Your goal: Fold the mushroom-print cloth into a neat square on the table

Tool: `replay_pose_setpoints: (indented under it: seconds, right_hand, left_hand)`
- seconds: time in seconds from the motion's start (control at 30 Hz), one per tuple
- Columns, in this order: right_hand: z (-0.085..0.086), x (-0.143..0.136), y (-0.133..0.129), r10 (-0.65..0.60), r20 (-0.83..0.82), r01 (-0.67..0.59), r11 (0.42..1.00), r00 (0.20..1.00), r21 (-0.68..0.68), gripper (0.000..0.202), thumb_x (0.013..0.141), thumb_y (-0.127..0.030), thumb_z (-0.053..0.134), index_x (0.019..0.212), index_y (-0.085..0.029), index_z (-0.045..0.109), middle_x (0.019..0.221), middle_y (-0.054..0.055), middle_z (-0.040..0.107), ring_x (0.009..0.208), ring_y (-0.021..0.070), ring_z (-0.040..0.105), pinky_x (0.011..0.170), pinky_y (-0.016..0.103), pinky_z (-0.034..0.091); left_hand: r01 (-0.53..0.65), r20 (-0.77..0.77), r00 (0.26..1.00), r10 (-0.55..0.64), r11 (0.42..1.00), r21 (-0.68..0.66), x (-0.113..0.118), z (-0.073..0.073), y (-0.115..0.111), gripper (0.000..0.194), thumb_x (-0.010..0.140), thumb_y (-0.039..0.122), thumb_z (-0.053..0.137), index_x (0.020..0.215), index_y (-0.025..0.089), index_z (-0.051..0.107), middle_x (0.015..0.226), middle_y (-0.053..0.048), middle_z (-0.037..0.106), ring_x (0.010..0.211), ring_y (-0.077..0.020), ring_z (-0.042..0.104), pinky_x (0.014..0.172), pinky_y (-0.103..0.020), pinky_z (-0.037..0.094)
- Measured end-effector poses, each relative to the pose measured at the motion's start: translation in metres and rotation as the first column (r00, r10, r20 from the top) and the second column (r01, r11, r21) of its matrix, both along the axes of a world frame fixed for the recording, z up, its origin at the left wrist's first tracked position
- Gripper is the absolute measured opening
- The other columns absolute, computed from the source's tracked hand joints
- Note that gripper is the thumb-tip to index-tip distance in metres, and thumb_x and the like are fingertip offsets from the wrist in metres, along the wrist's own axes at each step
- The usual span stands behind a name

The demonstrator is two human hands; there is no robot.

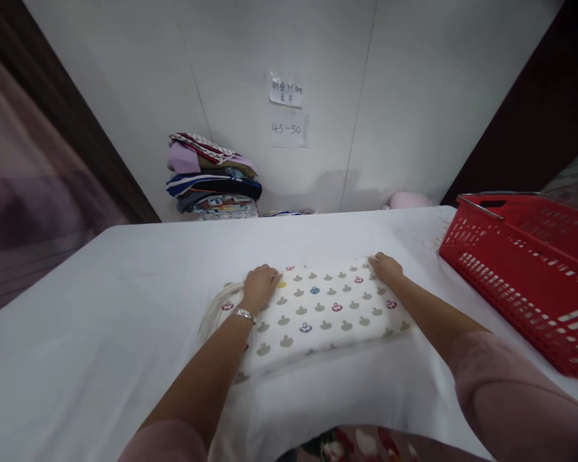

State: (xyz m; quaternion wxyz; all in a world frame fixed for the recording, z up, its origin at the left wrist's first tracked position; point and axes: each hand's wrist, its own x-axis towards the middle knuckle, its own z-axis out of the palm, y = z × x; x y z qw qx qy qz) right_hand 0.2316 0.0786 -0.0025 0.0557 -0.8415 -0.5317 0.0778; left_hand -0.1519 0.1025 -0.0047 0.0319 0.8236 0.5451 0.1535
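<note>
A white cloth [325, 308] with a grey mushroom print and a few coloured mushrooms lies folded into a flat rectangle in front of me. My left hand [261, 287], with a silver bracelet at the wrist, pinches its upper layer near the far left part. At the far right corner, my right hand [388, 268] has fingers and thumb closed on the cloth's edge. Left of my left wrist, the fold [224, 301] shows several rounded layers. My forearms cover parts of the left and right sides.
A white-covered table [125, 301] bears the cloth. On the right stands a red perforated basket [510, 276] with a metal handle. Beyond the far edge are a stack of folded fabrics [214, 176] and a pink bundle [409, 200]. Paper notes [289, 128] hang on the wall.
</note>
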Motion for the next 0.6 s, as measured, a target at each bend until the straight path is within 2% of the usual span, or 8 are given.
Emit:
replay_pose_setpoints:
  seconds: [0.1, 0.2, 0.3, 0.43, 0.6]
  right_hand:
    - [0.003, 0.002, 0.001, 0.046, -0.017, -0.046, 0.999, 0.999, 0.029, 0.036, 0.089, -0.038, 0.037, 0.107, -0.017, 0.059, 0.113, 0.014, 0.062, 0.103, 0.0258, 0.057, 0.078, 0.033, 0.041]
    - [0.003, 0.004, 0.003, 0.026, -0.072, -0.022, 0.998, 0.997, 0.056, 0.042, 0.085, -0.047, 0.042, 0.107, -0.017, 0.061, 0.110, 0.013, 0.064, 0.100, 0.0265, 0.058, 0.075, 0.032, 0.041]
    - [0.001, 0.005, 0.005, 0.010, -0.111, -0.001, 0.997, 0.994, 0.081, 0.045, 0.080, -0.052, 0.047, 0.104, -0.016, 0.062, 0.105, 0.012, 0.065, 0.095, 0.0264, 0.058, 0.072, 0.032, 0.041]
    - [-0.007, 0.011, 0.007, 0.026, -0.193, 0.010, 0.983, 0.981, 0.183, 0.035, 0.079, -0.046, 0.050, 0.097, -0.018, 0.062, 0.095, 0.009, 0.066, 0.086, 0.0224, 0.059, 0.069, 0.029, 0.040]
    - [-0.020, 0.018, 0.005, 0.056, -0.269, 0.028, 0.954, 0.962, 0.298, 0.033, 0.080, -0.045, 0.050, 0.096, -0.018, 0.061, 0.091, 0.006, 0.065, 0.083, 0.0203, 0.057, 0.069, 0.027, 0.040]
  left_hand:
    - [-0.008, -0.022, 1.000, 0.008, 1.000, -0.012, -0.001, 0.004, -0.003, 0.026, 0.088, 0.038, 0.047, 0.098, 0.022, 0.065, 0.098, -0.006, 0.064, 0.096, -0.0223, 0.055, 0.085, -0.036, 0.035]
    - [-0.022, -0.047, 0.999, 0.019, 0.998, -0.053, 0.003, 0.008, -0.002, 0.028, 0.085, 0.042, 0.050, 0.097, 0.021, 0.065, 0.098, -0.006, 0.066, 0.098, -0.0230, 0.056, 0.086, -0.036, 0.035]
    - [-0.037, -0.043, 0.999, 0.032, 0.989, -0.141, 0.011, 0.015, 0.000, 0.032, 0.085, 0.047, 0.050, 0.091, 0.020, 0.066, 0.094, -0.006, 0.068, 0.091, -0.0221, 0.059, 0.079, -0.033, 0.037]
    - [-0.038, 0.010, 0.999, 0.042, 0.969, -0.244, 0.025, 0.022, 0.005, 0.036, 0.088, 0.048, 0.041, 0.086, 0.019, 0.064, 0.086, -0.006, 0.069, 0.079, -0.0201, 0.061, 0.067, -0.029, 0.039]
    - [0.004, 0.006, 1.000, -0.002, 0.950, -0.312, 0.049, 0.024, 0.014, 0.045, 0.092, 0.046, 0.031, 0.077, 0.018, 0.062, 0.082, -0.008, 0.067, 0.078, -0.0208, 0.061, 0.064, -0.029, 0.040]
